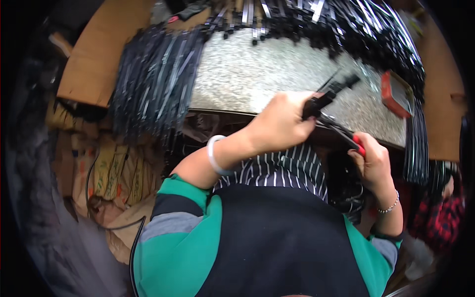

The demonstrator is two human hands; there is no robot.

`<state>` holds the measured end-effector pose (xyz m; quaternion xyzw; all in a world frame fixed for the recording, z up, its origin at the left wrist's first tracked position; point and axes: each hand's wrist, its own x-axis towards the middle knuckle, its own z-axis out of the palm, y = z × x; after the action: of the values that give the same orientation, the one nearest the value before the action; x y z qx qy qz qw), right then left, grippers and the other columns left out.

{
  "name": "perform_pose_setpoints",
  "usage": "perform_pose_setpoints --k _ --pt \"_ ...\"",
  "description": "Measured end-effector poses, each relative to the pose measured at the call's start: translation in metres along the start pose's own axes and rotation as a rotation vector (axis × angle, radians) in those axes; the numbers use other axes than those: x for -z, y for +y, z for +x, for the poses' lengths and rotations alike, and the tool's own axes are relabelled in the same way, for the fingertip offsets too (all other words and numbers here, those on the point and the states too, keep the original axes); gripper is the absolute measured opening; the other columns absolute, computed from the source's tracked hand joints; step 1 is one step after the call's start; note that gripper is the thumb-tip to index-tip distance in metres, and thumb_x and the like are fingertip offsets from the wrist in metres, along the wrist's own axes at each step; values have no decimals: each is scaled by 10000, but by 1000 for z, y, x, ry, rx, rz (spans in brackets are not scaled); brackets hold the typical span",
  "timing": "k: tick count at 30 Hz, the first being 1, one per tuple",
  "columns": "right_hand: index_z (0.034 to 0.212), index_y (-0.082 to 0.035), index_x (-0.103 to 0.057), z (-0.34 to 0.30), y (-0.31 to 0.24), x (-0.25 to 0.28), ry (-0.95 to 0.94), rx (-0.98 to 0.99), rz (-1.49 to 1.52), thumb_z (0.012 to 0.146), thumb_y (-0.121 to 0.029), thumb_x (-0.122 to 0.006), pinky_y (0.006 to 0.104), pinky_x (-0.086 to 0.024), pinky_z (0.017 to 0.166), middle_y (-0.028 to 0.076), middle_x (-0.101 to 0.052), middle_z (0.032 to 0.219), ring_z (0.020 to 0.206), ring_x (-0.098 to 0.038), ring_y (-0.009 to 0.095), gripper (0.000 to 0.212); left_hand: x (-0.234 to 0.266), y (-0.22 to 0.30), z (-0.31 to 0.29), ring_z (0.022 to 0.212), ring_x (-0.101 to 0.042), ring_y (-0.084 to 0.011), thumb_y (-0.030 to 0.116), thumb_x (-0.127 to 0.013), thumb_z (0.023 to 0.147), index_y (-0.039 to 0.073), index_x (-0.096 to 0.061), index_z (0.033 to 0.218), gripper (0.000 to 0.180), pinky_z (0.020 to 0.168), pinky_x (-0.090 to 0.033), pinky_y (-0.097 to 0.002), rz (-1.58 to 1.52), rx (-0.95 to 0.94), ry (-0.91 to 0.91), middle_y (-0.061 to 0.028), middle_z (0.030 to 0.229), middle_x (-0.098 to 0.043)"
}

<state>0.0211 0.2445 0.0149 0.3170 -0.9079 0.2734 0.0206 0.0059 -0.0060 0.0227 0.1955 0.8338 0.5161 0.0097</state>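
My left hand (289,121) is closed round a black, blocky part (324,101) with a thin dark piece sticking out past the fingers. Motion blurs this part, so its exact kind cannot be made out. In my right hand (373,161) is a pair of red-handled pliers (359,145), gripped by the handles. The jaws of the pliers point left and reach the lower side of the black part, close to my left fingers. Whether they are clamped on it cannot be seen. Both hands are held over the near edge of a speckled worktop (237,69).
Long, shiny black strips (153,84) hang over the worktop's left side. Many more strips (341,24) lie along its far side and hang down at the right. An open red tin (386,94) stands on the right part. Wooden boards (106,47) flank the worktop; sacks (111,171) lie lower left.
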Motion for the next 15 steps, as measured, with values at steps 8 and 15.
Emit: perform_pose_setpoints --k 8,15 --pt "1172 -18 -470 19 59 -23 89 -276 -395 841 -296 -568 364 -479 731 160 -551 1020 949 -555 308 443 -33 58 -22 606 -643 -293 97 -544 726 -8 -584 895 203 476 -488 -398 495 -361 -281 -124 651 -618" --pt "1245 43 -384 56 9 -26 -458 -51 1834 782 -688 -409 252 -533 618 172 -543 1099 770 -601 209 865 -66 58 2 623 -557 -188 173 -554 700 96 -612 753 110 565 -477 -319 447 -1058 -84 -62 735 -579"
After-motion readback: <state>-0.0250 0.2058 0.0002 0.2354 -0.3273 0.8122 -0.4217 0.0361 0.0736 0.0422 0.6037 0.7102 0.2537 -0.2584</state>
